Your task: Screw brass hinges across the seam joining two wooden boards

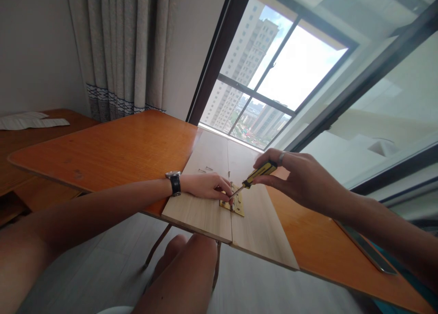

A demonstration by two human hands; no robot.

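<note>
My right hand [290, 168] grips a yellow and black screwdriver [262, 172], its shaft slanting down to the left. The tip meets the fingertips of my left hand [214, 186], which are bent together over a brass-coloured hinge [238, 205]. Whatever they pinch is hidden. The hinge lies opened flat across the seam between two pale wooden boards, a left board [195, 213] and a right board [263, 232]. Two loose screws [209, 168] lie on the left board beyond my left hand, and another small screw [229, 173] is near the seam.
The boards rest on an orange-brown wooden table [137, 145], reaching slightly past its front edge. A flat dark device [367, 250] lies at the table's right. Papers [30, 121] are on a surface at far left. A curtain [126, 49] and a window [263, 77] stand behind; my legs are below.
</note>
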